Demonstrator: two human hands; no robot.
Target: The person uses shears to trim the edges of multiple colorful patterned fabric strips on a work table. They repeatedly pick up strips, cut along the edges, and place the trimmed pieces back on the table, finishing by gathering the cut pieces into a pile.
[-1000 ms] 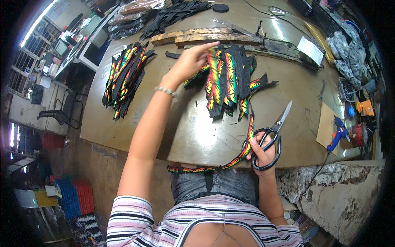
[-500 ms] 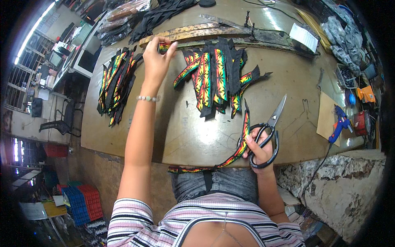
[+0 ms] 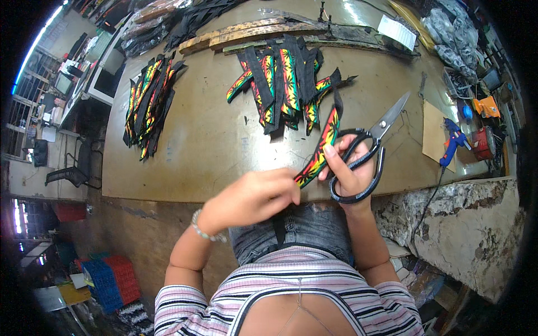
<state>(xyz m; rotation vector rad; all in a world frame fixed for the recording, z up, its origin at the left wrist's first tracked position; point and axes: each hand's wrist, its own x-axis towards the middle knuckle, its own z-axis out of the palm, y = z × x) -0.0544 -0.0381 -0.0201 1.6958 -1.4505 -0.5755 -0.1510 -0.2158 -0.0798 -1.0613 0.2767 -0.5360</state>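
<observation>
My right hand [image 3: 354, 171] holds black-handled scissors [image 3: 386, 124], blades partly closed and pointing away to the right. The same hand pinches a patterned fabric strap [image 3: 325, 147] in red, yellow, green and black between thumb and fingers. Its black end sticks up towards the table's middle. My left hand [image 3: 258, 195], bracelet at the wrist, has curled fingers closed on the strap's lower part at the table's front edge; the rest is hidden behind the hand. Beyond my hands lies a pile of similar straps [image 3: 287, 81], some black side up. A second pile [image 3: 148, 106] lies at the left.
Wooden bars [image 3: 241, 35] with metal bolts lie across the far table, a white paper [image 3: 397, 32] on their right end. At the right are a blue glue gun [image 3: 453, 143] with a cord, brown card [image 3: 434, 126] and plastic bags [image 3: 448, 33]. A chair [image 3: 75, 168] stands left.
My left hand has come down from beside the middle pile to the strap at my right hand. A black strip now lies slanted across that pile's left side. The scissors stay in my right hand.
</observation>
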